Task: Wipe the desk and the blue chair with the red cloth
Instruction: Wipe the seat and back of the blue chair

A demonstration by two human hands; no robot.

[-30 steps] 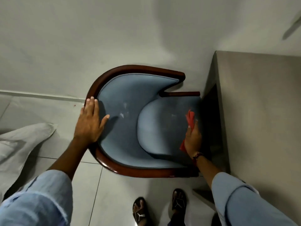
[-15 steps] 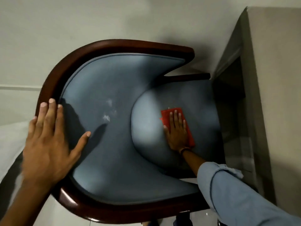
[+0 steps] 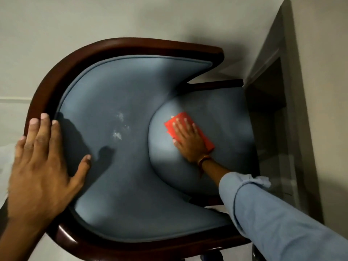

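The blue chair [image 3: 120,102] fills the view from above, with a curved dark wooden rim and a padded back. The red cloth [image 3: 204,139] lies flat on the seat cushion. My right hand [image 3: 188,140] presses on the cloth with fingers spread, covering its middle. My left hand [image 3: 43,162] rests flat on the chair's left rim and the inner back, fingers apart, holding nothing. White smudges [image 3: 118,129] mark the blue back padding. The grey desk [image 3: 323,91] stands to the right of the chair.
A pale wall [image 3: 94,19] runs behind the chair. The chair seat sits close against the desk's dark open side [image 3: 267,129]. A strip of light floor [image 3: 11,113] shows at the left.
My right hand went from the seat's right edge to the seat's middle and laid the cloth flat. It has since slid slightly left. The view dropped closer to the chair.
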